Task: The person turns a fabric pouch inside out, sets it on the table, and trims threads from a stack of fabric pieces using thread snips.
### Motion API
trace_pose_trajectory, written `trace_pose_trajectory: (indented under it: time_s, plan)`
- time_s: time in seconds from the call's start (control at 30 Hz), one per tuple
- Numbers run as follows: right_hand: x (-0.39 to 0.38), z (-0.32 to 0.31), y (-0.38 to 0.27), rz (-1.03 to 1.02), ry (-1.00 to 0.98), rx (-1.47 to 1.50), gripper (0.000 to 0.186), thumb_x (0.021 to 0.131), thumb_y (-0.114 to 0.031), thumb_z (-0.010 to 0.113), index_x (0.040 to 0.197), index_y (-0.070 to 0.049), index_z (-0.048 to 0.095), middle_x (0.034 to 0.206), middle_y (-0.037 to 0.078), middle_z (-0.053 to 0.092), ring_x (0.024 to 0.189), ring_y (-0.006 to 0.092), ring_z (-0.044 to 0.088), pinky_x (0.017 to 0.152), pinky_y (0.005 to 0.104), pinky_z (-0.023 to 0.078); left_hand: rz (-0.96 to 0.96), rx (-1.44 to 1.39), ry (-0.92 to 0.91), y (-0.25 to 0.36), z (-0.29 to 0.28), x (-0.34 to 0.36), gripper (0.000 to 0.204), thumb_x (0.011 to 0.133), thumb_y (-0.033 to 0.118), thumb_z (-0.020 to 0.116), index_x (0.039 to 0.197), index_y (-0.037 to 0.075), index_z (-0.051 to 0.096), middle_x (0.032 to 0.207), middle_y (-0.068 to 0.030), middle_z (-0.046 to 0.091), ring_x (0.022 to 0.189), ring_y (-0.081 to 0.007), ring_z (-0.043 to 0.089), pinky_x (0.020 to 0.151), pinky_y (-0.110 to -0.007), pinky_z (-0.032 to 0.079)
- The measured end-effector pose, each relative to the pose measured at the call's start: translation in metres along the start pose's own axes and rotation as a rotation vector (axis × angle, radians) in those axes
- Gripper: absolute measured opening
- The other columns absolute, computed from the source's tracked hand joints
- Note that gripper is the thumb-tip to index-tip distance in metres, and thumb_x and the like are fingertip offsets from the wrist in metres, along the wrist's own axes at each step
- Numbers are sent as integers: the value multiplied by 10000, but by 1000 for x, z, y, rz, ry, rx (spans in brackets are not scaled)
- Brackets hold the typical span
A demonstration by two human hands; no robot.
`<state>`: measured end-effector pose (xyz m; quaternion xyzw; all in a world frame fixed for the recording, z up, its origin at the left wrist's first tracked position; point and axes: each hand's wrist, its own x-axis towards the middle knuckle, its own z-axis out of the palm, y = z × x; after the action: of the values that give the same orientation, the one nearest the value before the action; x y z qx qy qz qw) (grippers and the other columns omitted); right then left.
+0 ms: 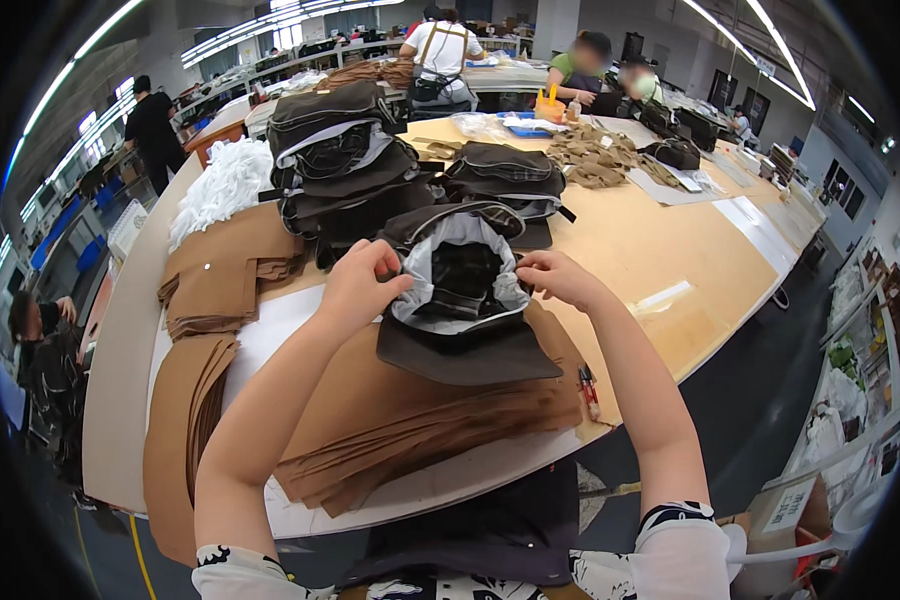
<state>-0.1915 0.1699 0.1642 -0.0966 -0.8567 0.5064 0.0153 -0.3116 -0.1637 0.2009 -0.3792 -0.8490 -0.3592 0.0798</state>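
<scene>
The black fabric bag with pale grey lining (458,318) sits open-mouthed on the near pile of flat brown sheets (420,430). It looks light and limp, best held by its rim; the left hand (362,282) pinches the left side, the right hand (562,280) the right. Stacked black bags (340,180) crowd the far left; the bare tan wooden tabletop (660,245) opens rightward to a curved edge.

Item: bare left hand (358,283), knuckles up, fingers curled and thumb extended inward in a grip; its bare left forearm (270,405) slants up and inward from the lower edge. Item: bare right hand (562,278), thumb and forefinger drawn into a pinch; its bare right forearm (638,375) slants inward likewise. Both hands stand nearly level, apart, fingertips facing.
</scene>
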Motion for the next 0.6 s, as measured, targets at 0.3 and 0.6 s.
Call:
trace_pose_trajectory:
  time_s: [0.3,0.6]
  plan:
    - [-1,18,-3,4,-71,103,239,945,-242,785,1047,-28,761,866,13,688,750,98,609,656,265,476,31,193,29,-32,8,-8,404,820,-26,616,1205,90,577,1083,-189,629,1004,-426,644,867,-491,529]
    - [-17,25,-6,7,-45,165,242,899,-263,833,985,-64,724,831,-31,643,772,55,548,669,235,419,-114,-176,26,-62,11,-10,305,819,-88,536,1086,52,584,1079,-214,605,1030,-399,614,889,-445,503]
